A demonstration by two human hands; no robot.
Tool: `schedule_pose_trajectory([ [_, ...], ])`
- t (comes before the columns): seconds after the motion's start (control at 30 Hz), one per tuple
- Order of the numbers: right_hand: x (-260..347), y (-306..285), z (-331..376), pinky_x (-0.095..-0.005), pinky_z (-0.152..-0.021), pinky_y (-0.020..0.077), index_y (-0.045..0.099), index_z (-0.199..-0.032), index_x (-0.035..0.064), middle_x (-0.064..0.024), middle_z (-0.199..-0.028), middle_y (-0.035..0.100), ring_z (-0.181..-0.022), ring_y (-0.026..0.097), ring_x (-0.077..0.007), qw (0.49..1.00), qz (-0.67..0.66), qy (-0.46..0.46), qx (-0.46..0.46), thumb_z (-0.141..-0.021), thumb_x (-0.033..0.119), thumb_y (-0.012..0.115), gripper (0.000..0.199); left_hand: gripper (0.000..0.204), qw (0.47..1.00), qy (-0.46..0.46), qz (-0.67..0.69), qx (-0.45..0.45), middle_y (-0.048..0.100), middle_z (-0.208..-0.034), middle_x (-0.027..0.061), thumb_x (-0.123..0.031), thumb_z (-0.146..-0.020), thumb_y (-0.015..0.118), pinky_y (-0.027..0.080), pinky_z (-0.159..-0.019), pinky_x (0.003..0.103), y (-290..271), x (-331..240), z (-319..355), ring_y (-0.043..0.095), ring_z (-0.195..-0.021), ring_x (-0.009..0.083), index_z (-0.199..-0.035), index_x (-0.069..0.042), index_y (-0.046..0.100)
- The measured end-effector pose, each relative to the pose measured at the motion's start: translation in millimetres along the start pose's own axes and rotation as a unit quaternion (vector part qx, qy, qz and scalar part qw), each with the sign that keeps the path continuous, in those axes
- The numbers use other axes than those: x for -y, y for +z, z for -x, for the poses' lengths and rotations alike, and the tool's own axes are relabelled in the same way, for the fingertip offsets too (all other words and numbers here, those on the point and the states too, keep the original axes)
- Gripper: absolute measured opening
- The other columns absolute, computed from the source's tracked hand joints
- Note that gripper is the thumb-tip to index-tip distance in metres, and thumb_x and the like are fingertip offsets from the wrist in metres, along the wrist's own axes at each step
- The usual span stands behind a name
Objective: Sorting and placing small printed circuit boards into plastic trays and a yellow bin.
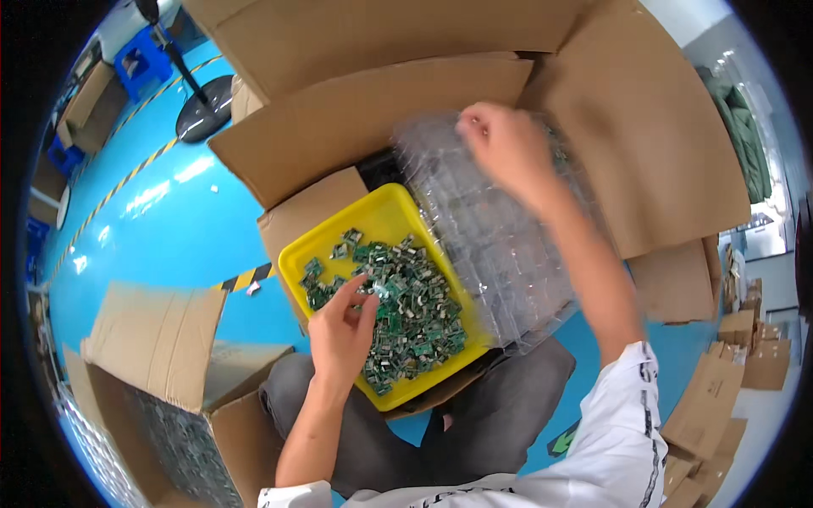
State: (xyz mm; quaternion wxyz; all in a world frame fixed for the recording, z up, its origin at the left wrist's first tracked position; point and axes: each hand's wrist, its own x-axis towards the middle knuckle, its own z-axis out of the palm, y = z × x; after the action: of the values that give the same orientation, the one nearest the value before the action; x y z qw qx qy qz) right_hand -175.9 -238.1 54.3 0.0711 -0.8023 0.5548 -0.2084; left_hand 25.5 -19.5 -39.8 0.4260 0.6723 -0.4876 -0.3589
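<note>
Over the yellow tray (385,203), my left hand (340,334) has its thumb and forefinger curled close together. What lies between those fingertips is too small to make out. Just beyond them is a heap of small green circuit boards (415,313). My right hand (512,152), slightly blurred, reaches over the far end of a clear plastic compartment tray (508,245). Its fingers are bent inward and pressed together, and anything they hold is hidden. The yellow tray stands at the left of the plastic tray, their edges close together.
A big open cardboard box (373,118) surrounds the far side, its flaps raised. At lower left stands another open carton (152,347) with clear plastic trays inside. A black round stand base (203,110) is on the blue floor (186,212). More cartons (711,389) are stacked at right.
</note>
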Motion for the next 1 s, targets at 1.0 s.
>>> schedule_pose_trajectory([
  [1.0,-88,59,-73,-0.0455,-0.078,0.0522,0.068,-0.111,0.0075,-0.0149,-0.090,0.070,-0.084,0.068,-0.0329,0.960,0.182,0.101,0.190,-0.079,0.051,0.068,0.054,0.019,0.976,-0.076,0.198,0.042,0.068,-0.086,0.0079,-0.007,-0.094,0.059,0.050,-0.061,0.021,-2,2,-13,0.061,-0.069,0.0085,-0.108,0.006,0.062],
])
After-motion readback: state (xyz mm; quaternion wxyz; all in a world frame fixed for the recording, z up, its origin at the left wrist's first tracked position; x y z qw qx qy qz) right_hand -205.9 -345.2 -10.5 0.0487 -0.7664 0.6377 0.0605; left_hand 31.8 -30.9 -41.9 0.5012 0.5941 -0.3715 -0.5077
